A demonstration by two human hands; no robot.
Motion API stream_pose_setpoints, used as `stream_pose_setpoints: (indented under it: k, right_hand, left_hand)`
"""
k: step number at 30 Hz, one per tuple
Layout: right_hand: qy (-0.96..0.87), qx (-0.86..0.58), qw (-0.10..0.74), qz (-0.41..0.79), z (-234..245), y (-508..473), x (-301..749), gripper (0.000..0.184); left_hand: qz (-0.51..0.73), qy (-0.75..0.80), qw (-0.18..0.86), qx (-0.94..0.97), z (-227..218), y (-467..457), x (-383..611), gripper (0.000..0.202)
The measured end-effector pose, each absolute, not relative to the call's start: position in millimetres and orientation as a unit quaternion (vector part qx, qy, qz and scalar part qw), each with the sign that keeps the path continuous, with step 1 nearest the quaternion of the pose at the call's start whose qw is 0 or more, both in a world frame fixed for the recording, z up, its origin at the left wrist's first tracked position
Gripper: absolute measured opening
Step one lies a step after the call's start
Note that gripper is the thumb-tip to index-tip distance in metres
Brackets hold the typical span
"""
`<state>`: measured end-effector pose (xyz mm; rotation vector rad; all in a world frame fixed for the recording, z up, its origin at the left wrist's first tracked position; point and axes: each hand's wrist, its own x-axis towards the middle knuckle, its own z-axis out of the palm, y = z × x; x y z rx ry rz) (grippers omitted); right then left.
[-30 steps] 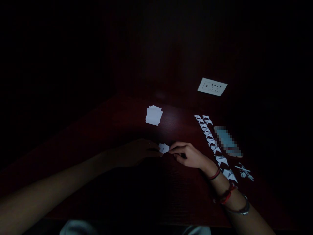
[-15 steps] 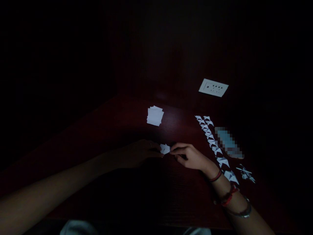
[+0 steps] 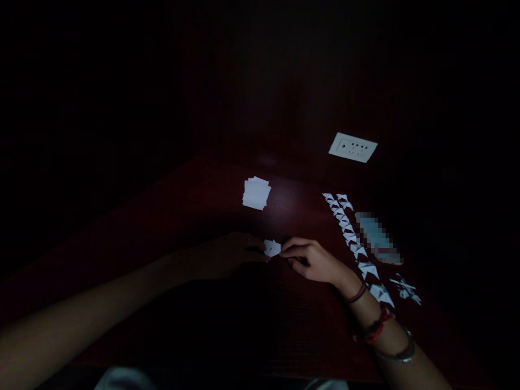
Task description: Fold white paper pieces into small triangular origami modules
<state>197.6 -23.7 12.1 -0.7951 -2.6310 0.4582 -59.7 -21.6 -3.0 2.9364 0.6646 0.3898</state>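
In dim light, a small white piece of paper (image 3: 272, 248) lies between my two hands on a dark red table (image 3: 195, 211). My left hand (image 3: 227, 254) pinches its left edge with closed fingers. From the right, my right hand (image 3: 311, 260) grips the other edge between thumb and fingers. Red thread bands and a metal bangle sit on my right wrist.
A stack of white paper squares (image 3: 255, 193) lies farther back. A long row of folded white paper triangles (image 3: 355, 246) runs along the right, with a blurred flat object (image 3: 377, 238) beside it and paper scraps (image 3: 406, 288) nearer. A white wall socket (image 3: 352, 147) is behind.
Both hands stay on the small paper with only slight finger shifts; the view has wobbled a little.
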Motion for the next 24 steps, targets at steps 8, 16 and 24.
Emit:
stream_pose_setpoints:
  k: [8,16,24]
  right_hand:
    - [-0.937,-0.284,0.151,0.133,12.4,-24.3,198.2,0.037]
    - [-0.952,-0.289,0.091,0.051,20.3,-29.9,193.1,0.037]
    - [-0.952,-0.291,0.086,0.032,20.4,-30.5,192.1,0.036]
  left_hand:
    - [0.127,0.222,0.050,0.965,-6.8,-20.2,-61.9,0.058]
    - [0.157,0.207,0.042,0.965,-4.8,-17.4,-55.9,0.049]
    - [0.150,0.212,0.009,0.966,-5.9,-17.8,-52.4,0.047]
